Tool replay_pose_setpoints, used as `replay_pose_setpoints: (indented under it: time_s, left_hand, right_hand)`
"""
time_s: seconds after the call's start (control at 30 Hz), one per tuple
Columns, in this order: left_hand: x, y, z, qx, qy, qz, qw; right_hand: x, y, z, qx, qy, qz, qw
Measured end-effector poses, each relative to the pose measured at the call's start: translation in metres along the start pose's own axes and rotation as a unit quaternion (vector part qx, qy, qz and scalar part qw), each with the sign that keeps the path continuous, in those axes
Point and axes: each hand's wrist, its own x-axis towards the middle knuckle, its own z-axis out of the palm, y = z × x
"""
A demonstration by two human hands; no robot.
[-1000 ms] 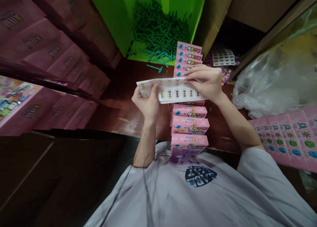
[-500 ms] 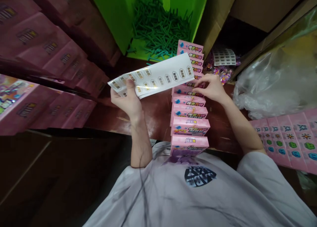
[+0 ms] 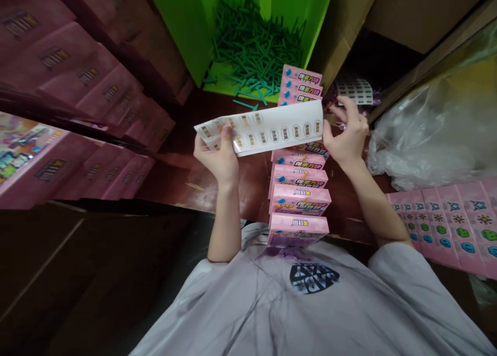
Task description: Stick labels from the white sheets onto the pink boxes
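My left hand (image 3: pixel 219 156) grips a white sheet of oval stickers (image 3: pixel 272 118) at its left end, thumb on top. The sheet slants over a row of pink boxes (image 3: pixel 298 200) and hides several in the middle of the row. Beside the sheet's right end is my right hand (image 3: pixel 348 137), fingers spread and raised, its thumb close to the sheet's edge. Whether the thumb touches the sheet I cannot tell. The boxes stand one behind another, running from my chest back towards a green bin.
Green plastic sticks lie in the bright green bin (image 3: pixel 190 50). Stacked pink boxes (image 3: pixel 89 76) rise on the left. To the right are a clear plastic bag (image 3: pixel 435 138), more pink boxes (image 3: pixel 446 221) and another label sheet (image 3: pixel 355 91). Everything centres on a dark red tabletop (image 3: pixel 182 177).
The sheet and my left hand have moved right and slightly down. My right hand has lifted off the boxes to the sheet's right end, and its pinched fingers have spread.
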Motion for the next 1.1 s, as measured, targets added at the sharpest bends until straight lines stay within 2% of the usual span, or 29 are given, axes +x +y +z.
replay_pose_setpoints:
  time_s: [0.1, 0.17, 0.23, 0.27, 0.33, 0.4, 0.47, 0.5, 0.67, 0.9, 1.1]
  left_hand:
    - [-0.004, 0.002, 0.004, 0.012, -0.006, 0.004, 1.000]
    - [-0.004, 0.000, 0.005, 0.035, -0.002, 0.004, 0.999]
    - [-0.006, -0.003, 0.007, 0.053, -0.009, 0.006, 0.999]
    - [-0.007, -0.003, 0.008, 0.058, -0.018, 0.007, 0.998]
    - [-0.011, -0.003, 0.012, 0.060, -0.041, 0.006, 0.997]
    - [-0.016, 0.000, 0.017, 0.059, -0.066, -0.001, 0.996]
    - [-0.019, 0.003, 0.021, 0.055, -0.080, -0.004, 0.995]
    - [-0.021, 0.005, 0.022, 0.051, -0.081, -0.004, 0.995]
    - [-0.019, 0.011, 0.025, 0.039, -0.074, -0.012, 0.996]
    - [0.003, 0.032, 0.045, 0.015, -0.094, -0.064, 0.993]
    - [0.011, 0.034, 0.057, -0.007, -0.110, -0.067, 0.992]
  right_hand:
    - [0.012, -0.001, -0.001, 0.050, 0.018, -0.014, 0.998]
    - [0.018, -0.007, -0.004, 0.065, 0.059, -0.040, 0.995]
    - [0.023, -0.020, -0.009, 0.065, 0.103, -0.085, 0.989]
    - [0.026, -0.028, -0.012, 0.061, 0.103, -0.118, 0.986]
    - [0.034, -0.043, -0.014, 0.059, 0.036, -0.190, 0.979]
    - [0.042, -0.053, -0.011, 0.074, -0.087, -0.228, 0.967]
    - [0.048, -0.057, -0.007, 0.112, -0.173, -0.213, 0.955]
    - [0.050, -0.057, -0.005, 0.134, -0.188, -0.195, 0.953]
    - [0.053, -0.055, -0.003, 0.214, -0.175, -0.139, 0.951]
    - [0.076, -0.065, -0.010, 0.152, -0.215, -0.087, 0.961]
    - [0.083, -0.062, -0.008, 0.102, -0.184, -0.095, 0.973]
